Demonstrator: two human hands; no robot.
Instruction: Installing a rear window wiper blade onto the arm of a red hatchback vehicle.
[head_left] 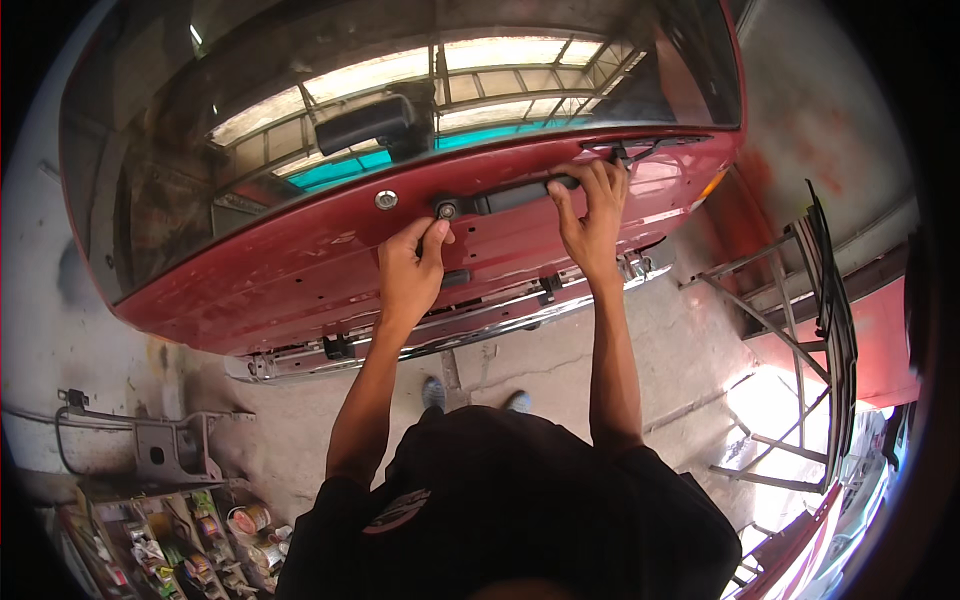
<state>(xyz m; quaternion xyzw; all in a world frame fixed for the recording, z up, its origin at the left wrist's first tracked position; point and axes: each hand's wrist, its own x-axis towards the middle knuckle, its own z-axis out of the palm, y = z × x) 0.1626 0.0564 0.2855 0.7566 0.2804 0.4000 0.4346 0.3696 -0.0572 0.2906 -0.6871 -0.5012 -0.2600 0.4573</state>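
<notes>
A black bar-shaped handle (515, 197) lies across the red tailgate (340, 262) of a vehicle, below the rear window. At its left end is a round metal fastener (447, 212). My left hand (410, 265) pinches that end, thumb and index finger just under the fastener. Curled over the handle's right end is my right hand (592, 215), thumb below and fingers above; its fingertips are partly hidden. A round silver lock (386, 200) sits in the tailgate to the left of the handle.
Below the tailgate runs a chrome bumper (430, 345). A wiper arm (660, 148) rests near my right hand. Metal frames (795, 350) stand at right. At lower left, a rack (190, 540) holds cans and small items, beside a grey metal bracket (170, 450).
</notes>
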